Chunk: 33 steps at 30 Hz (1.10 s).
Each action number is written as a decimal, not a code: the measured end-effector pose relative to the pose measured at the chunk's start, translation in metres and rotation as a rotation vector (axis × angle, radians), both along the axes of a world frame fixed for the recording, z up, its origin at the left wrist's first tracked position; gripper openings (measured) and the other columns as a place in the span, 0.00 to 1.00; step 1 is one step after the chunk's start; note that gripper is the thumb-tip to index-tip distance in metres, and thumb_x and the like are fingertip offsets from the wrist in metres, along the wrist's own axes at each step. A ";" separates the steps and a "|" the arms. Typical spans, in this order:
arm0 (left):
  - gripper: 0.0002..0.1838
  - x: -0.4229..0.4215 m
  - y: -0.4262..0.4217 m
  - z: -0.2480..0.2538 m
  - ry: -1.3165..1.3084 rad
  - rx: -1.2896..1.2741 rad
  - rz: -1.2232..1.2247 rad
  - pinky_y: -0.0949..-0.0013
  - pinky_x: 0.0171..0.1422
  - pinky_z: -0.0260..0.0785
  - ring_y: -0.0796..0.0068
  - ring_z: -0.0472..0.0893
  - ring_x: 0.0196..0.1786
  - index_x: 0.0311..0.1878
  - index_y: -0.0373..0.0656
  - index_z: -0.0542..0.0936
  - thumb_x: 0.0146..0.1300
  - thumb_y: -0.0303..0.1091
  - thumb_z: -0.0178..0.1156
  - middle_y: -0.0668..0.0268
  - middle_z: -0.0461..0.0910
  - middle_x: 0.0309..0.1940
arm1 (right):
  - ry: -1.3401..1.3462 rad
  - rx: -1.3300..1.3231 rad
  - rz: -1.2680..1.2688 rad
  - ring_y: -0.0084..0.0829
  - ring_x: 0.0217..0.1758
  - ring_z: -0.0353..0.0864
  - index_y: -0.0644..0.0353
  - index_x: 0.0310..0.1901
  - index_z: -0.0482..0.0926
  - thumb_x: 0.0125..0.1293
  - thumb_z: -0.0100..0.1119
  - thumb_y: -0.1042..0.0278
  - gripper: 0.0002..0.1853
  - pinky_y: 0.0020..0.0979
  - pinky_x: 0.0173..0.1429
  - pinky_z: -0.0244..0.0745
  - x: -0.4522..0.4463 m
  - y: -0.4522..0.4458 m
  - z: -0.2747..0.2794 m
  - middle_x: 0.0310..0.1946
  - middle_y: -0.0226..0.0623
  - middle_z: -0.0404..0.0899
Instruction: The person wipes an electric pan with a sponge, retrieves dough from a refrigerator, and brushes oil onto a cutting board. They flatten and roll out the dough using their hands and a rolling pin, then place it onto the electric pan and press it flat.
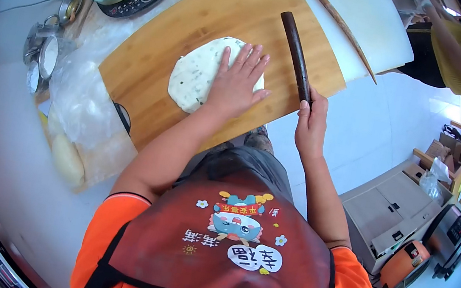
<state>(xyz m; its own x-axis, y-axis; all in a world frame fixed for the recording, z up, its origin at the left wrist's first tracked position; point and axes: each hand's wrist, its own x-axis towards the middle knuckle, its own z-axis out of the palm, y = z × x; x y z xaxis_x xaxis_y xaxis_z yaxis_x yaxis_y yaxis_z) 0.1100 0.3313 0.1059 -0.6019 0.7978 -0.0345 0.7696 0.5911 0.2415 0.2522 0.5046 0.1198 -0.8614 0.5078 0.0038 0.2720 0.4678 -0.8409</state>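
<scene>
On the wooden board lies a round, flat piece of dough flecked with green bits. My left hand rests on its right part, palm down, fingers stretched out and thumb to the side. Part of the dough is hidden under it. My right hand is wrapped round the near end of a dark brown rolling pin. The pin points up and away, over the right part of the board, apart from the dough.
A round electric griddle with a raised green lid stands at the back left. Metal containers and plastic sheeting lie left. A long, thin wooden stick crosses a white board. Another person stands at the upper right.
</scene>
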 end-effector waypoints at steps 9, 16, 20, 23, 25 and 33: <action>0.38 -0.036 -0.049 -0.007 0.048 0.074 0.210 0.41 0.86 0.28 0.55 0.46 0.86 0.81 0.45 0.58 0.76 0.56 0.50 0.56 0.51 0.83 | 0.034 0.200 0.106 0.52 0.57 0.74 0.62 0.67 0.70 0.76 0.49 0.72 0.20 0.43 0.64 0.70 -0.018 0.019 0.012 0.53 0.52 0.72; 0.34 -0.073 -0.061 -0.014 -0.134 0.454 0.457 0.40 0.85 0.35 0.53 0.48 0.85 0.81 0.44 0.58 0.79 0.53 0.45 0.55 0.51 0.83 | 0.088 0.326 0.310 0.52 0.56 0.76 0.59 0.63 0.75 0.68 0.57 0.77 0.21 0.45 0.62 0.72 -0.036 0.026 0.009 0.52 0.47 0.77; 0.34 -0.080 -0.071 0.014 0.151 0.487 0.373 0.41 0.85 0.35 0.52 0.48 0.85 0.81 0.43 0.58 0.80 0.51 0.45 0.52 0.52 0.82 | 0.111 0.517 0.587 0.47 0.56 0.77 0.54 0.62 0.77 0.62 0.61 0.76 0.24 0.44 0.58 0.72 -0.052 0.020 0.013 0.51 0.44 0.78; 0.37 -0.051 -0.066 0.005 0.126 0.186 0.233 0.41 0.85 0.38 0.53 0.49 0.85 0.79 0.40 0.59 0.75 0.52 0.53 0.52 0.53 0.82 | 0.114 0.617 0.683 0.46 0.61 0.76 0.57 0.63 0.76 0.62 0.62 0.73 0.25 0.44 0.63 0.71 -0.052 0.022 0.004 0.54 0.42 0.78; 0.42 -0.023 -0.074 0.003 0.104 0.124 0.205 0.40 0.84 0.38 0.53 0.50 0.85 0.79 0.37 0.59 0.70 0.53 0.59 0.51 0.52 0.82 | 0.111 0.666 0.680 0.48 0.65 0.74 0.60 0.65 0.73 0.61 0.63 0.72 0.28 0.46 0.69 0.68 -0.044 0.018 0.001 0.58 0.44 0.76; 0.48 0.071 -0.136 0.033 -0.049 -0.064 0.051 0.38 0.85 0.34 0.58 0.47 0.86 0.80 0.38 0.58 0.66 0.60 0.60 0.53 0.51 0.83 | -0.064 0.693 0.614 0.48 0.74 0.67 0.66 0.72 0.65 0.58 0.67 0.69 0.39 0.48 0.74 0.64 0.038 -0.038 0.023 0.70 0.50 0.67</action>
